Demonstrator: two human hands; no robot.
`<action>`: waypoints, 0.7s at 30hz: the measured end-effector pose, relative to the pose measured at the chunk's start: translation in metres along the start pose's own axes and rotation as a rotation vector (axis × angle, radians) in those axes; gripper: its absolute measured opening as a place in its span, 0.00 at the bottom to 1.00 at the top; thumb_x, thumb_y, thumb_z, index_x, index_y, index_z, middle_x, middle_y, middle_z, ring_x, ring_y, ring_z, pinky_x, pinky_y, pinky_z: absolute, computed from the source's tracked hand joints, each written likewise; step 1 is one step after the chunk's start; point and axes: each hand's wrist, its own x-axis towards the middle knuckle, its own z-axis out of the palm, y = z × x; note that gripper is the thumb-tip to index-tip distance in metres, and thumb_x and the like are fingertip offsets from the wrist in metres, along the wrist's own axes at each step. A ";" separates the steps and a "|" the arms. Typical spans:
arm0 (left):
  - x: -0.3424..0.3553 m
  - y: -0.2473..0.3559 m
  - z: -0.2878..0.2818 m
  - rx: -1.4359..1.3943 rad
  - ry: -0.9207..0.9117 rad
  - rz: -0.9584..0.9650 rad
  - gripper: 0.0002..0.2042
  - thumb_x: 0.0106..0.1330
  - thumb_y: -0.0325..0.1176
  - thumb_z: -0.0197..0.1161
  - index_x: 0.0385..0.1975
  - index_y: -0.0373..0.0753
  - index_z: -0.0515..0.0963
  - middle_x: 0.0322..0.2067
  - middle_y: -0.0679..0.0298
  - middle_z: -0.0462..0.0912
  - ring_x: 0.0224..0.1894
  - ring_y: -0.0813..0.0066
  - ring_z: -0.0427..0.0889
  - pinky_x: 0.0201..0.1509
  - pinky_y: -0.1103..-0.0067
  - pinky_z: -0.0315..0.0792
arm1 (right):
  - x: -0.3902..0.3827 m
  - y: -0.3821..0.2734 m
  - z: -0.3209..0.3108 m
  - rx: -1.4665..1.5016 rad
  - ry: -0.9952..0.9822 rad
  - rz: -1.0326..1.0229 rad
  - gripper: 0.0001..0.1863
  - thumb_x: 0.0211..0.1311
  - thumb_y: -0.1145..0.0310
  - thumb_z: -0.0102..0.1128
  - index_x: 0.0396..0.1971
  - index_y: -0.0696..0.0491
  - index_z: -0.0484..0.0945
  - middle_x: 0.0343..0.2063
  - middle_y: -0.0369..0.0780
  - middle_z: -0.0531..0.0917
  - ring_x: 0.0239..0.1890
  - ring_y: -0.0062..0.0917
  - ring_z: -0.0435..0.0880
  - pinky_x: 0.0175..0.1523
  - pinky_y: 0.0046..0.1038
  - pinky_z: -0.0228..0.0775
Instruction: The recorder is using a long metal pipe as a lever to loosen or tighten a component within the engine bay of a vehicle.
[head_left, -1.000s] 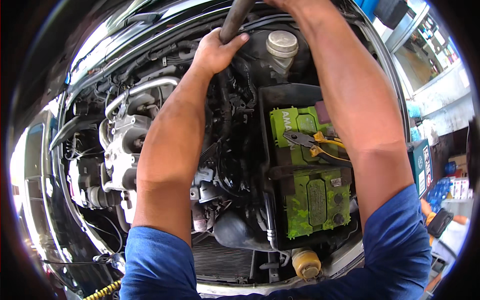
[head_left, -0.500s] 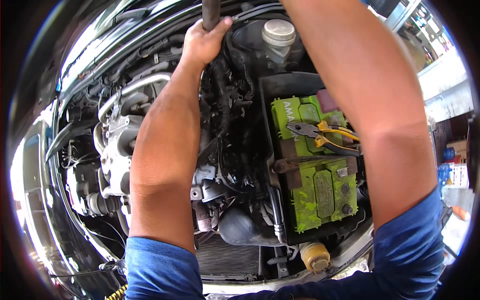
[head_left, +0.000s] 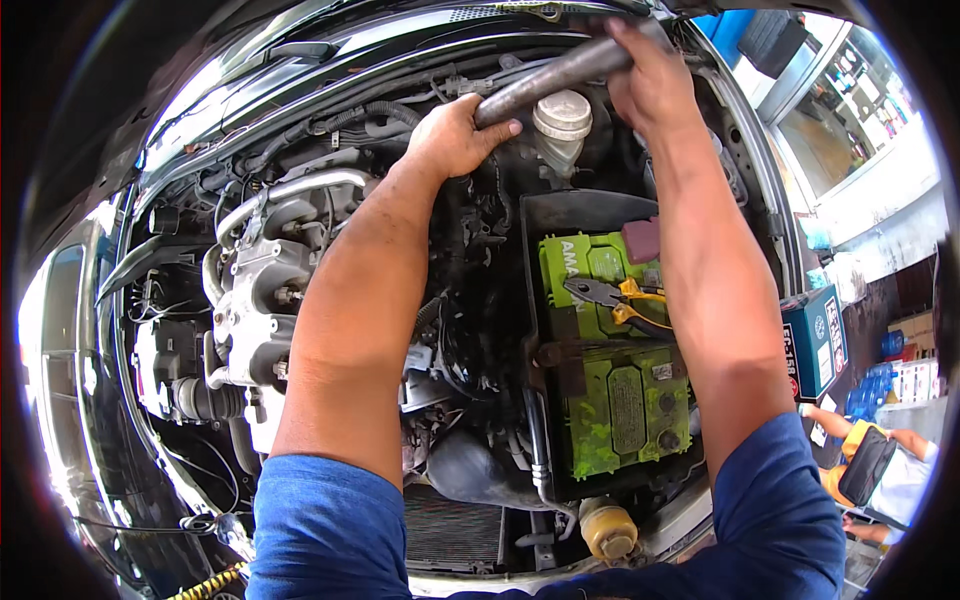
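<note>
My left hand grips the lower-left end of a dark pipe or bar, which slants up to the right above a white-capped reservoir. My right hand grips the upper-right part of it, slightly blurred. Below my right hand, yellow-handled pliers lie on a green car battery in a black tray. My left forearm crosses beside the metal engine top.
A teal box stands at the right fender. Past it are water bottles and another person. A yellow-capped reservoir and the radiator are at the front, the windscreen edge at the top.
The pipe has swung from steep to a shallower slant. My left hand moved up-left, then down-right to below its earlier height. My right hand has come lower into full view.
</note>
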 end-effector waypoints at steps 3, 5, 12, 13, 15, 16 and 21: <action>0.000 -0.004 0.000 -0.138 0.113 0.003 0.30 0.56 0.63 0.65 0.43 0.39 0.80 0.38 0.50 0.84 0.47 0.49 0.82 0.51 0.62 0.74 | 0.025 -0.001 0.031 0.568 -0.143 -0.158 0.11 0.58 0.68 0.65 0.39 0.54 0.78 0.33 0.40 0.81 0.36 0.35 0.83 0.43 0.42 0.77; 0.001 -0.004 0.003 -0.096 0.157 -0.026 0.29 0.55 0.62 0.66 0.45 0.42 0.80 0.39 0.52 0.85 0.47 0.51 0.82 0.52 0.63 0.74 | 0.030 -0.001 0.035 0.595 -0.233 -0.145 0.09 0.57 0.67 0.66 0.36 0.51 0.77 0.27 0.39 0.79 0.31 0.35 0.81 0.39 0.41 0.77; -0.001 -0.006 0.007 -0.127 0.224 -0.035 0.28 0.55 0.63 0.66 0.43 0.45 0.81 0.35 0.57 0.85 0.44 0.56 0.83 0.49 0.66 0.74 | 0.035 0.000 0.035 0.428 -0.088 -0.119 0.06 0.58 0.66 0.62 0.29 0.47 0.73 0.19 0.37 0.72 0.24 0.29 0.75 0.34 0.38 0.74; -0.001 -0.006 0.007 -0.129 0.207 -0.040 0.28 0.55 0.63 0.67 0.43 0.45 0.81 0.35 0.57 0.85 0.44 0.57 0.83 0.49 0.66 0.74 | 0.034 -0.002 0.037 0.415 -0.094 -0.115 0.06 0.58 0.66 0.62 0.29 0.47 0.73 0.19 0.37 0.72 0.24 0.29 0.75 0.34 0.38 0.74; -0.002 -0.006 0.007 -0.137 0.217 -0.053 0.28 0.55 0.63 0.67 0.43 0.45 0.82 0.35 0.57 0.85 0.45 0.57 0.83 0.50 0.66 0.74 | 0.030 -0.006 0.044 0.406 -0.103 -0.122 0.06 0.60 0.64 0.59 0.28 0.47 0.72 0.19 0.37 0.72 0.23 0.29 0.74 0.34 0.40 0.73; -0.003 -0.009 0.006 -0.126 0.236 -0.039 0.28 0.54 0.63 0.67 0.43 0.45 0.82 0.36 0.57 0.85 0.45 0.57 0.83 0.50 0.65 0.74 | 0.029 -0.007 0.050 0.375 -0.107 -0.132 0.06 0.62 0.63 0.56 0.28 0.47 0.72 0.19 0.37 0.72 0.23 0.30 0.74 0.35 0.42 0.72; 0.005 -0.017 0.006 -0.165 0.209 -0.096 0.30 0.56 0.64 0.63 0.45 0.44 0.82 0.45 0.55 0.84 0.51 0.54 0.81 0.56 0.64 0.73 | 0.051 -0.012 0.083 0.346 -0.080 -0.027 0.06 0.62 0.64 0.57 0.29 0.48 0.72 0.20 0.38 0.72 0.24 0.31 0.74 0.34 0.42 0.72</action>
